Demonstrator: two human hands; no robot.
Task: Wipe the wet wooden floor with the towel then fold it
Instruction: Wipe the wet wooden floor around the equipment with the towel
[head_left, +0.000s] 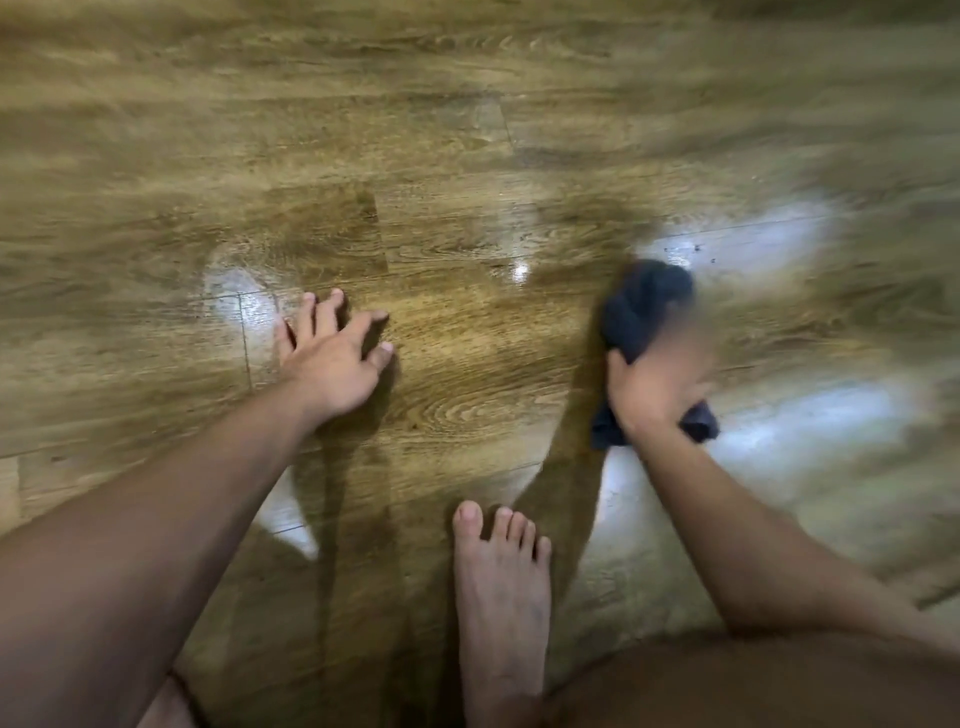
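A dark grey-blue towel (647, 306) is bunched up on the wooden floor (467, 156) at the right, with my right hand (654, 387) pressing down and gripping it; the hand is blurred with motion. My left hand (335, 358) rests flat on the planks at centre left, fingers spread, holding nothing. Shiny wet patches (753, 249) glare on the boards just beyond the towel, and another wet patch (244, 301) shines beside my left hand.
My bare foot (501, 597) stands on the floor between my two arms, toes pointing forward. My knee or thigh (779, 680) fills the lower right corner. Brown wood-grain planks stretch in every direction.
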